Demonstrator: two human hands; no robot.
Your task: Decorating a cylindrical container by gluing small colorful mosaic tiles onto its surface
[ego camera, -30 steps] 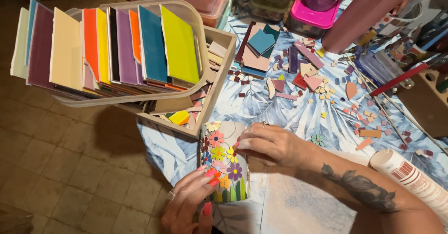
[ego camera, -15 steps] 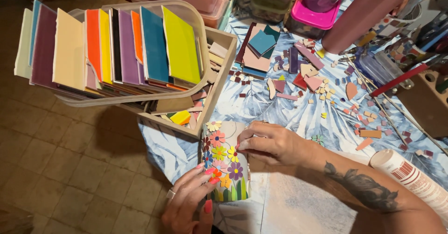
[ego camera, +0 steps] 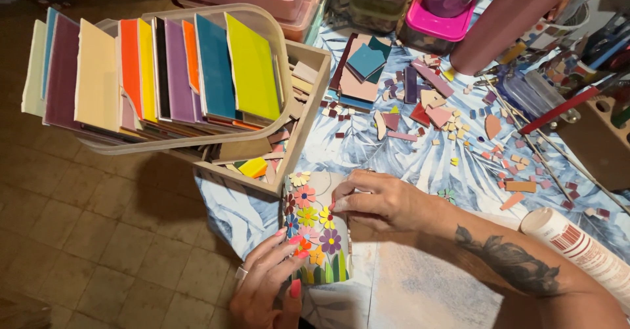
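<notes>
Both hands are on the mosaic vase (ego camera: 316,227), which lies on its side at the near table edge, about six o'clock in the view. Left hand (ego camera: 268,283) comes up from seven o'clock and cups the vase's lower flank, fingers spread, pink-nailed fingertips (ego camera: 293,242) pressed against the flower tiles; it steadies rather than clamps. Right hand (ego camera: 380,201) reaches in from four o'clock, tattooed forearm trailing behind it, fingers curled and pinched together at the vase's upper edge, thumb tip touching the surface beside a yellow flower; whether a small piece sits in that pinch, I cannot tell. The vase shows coloured flowers and green leaf strips on its left half, bare pale surface on its upper right. Just beyond it at eleven o'clock stands a wooden tray (ego camera: 308,116) of tile offcuts, and resting over that a clear plastic rack (ego camera: 279,53) packed with upright tile sheets in purple, cream, orange, yellow, teal and lime. At one o'clock, loose tile fragments (ego camera: 433,116) scatter over the leaf-print tablecloth (ego camera: 407,165). A white tube (ego camera: 577,247) lies at three o'clock, near the right forearm, and a pink bottle (ego camera: 505,20) leans at the far edge, at about two o'clock.
</notes>
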